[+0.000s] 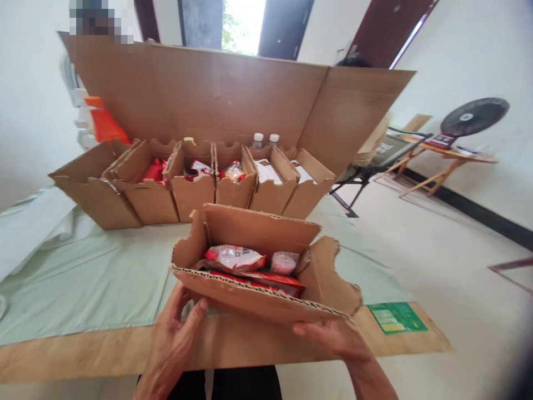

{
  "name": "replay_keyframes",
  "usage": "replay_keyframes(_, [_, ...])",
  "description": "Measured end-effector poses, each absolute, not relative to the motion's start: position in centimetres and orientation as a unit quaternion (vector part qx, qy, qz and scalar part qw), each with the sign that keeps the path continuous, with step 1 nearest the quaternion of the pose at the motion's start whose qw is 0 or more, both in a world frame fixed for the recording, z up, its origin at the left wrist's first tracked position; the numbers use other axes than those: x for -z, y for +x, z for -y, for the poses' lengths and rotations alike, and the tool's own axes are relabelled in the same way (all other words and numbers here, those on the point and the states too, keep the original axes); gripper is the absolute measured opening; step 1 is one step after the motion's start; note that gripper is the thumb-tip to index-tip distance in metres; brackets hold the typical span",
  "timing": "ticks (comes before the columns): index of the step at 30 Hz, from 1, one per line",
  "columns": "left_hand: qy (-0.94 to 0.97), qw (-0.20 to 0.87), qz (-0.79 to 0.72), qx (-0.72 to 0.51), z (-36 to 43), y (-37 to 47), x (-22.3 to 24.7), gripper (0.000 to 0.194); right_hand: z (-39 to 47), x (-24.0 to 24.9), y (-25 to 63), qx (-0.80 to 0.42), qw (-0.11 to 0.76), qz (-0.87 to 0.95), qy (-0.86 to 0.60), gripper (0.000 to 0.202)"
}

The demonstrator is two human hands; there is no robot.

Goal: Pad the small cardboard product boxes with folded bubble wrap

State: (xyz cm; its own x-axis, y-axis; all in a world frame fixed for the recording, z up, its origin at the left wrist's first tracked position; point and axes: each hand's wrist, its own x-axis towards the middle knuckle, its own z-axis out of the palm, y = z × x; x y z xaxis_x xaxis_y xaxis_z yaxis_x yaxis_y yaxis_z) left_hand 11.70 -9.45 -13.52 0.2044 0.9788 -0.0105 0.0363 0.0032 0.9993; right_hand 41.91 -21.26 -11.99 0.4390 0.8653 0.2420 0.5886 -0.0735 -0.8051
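The open cardboard box [250, 297] is sitting near the bench's [104, 294] front edge, carrying packets [237, 257]. The left hand [172, 333] is touching its lower left front, thumb and fingers spreading; the right hand [333, 337] is bracing its lower right, fingertips hiding, so grip tightness isn't showing. Supporting both ends evenly is helping steadiness. Beyond, more boxes [154, 201] are standing in a row.

- just the one cam, worn on the head, looking forward and down over the worktop [104, 353]
- pretty close to the front box [258, 294], seen from above
- wearer's legs [247, 384] at the bottom, far wall and bright opening [242, 25] up top
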Motion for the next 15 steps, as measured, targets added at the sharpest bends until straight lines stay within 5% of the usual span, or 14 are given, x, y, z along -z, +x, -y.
replay_keyframes(10, [0.718, 0.515, -0.293, -0.365, 7.2, 21.9, 12.4, 0.07, 26.5, 11.7, 45.3, -0.057, 0.605, 0.327, -0.723, 0.104])
replay_keyframes(15, [0.851, 0.356, -0.254, -0.292, 7.1, 25.1, 16.2, 0.073, 30.1, 11.5, 49.6, 0.053, 0.652, 0.203, -0.729, 0.092])
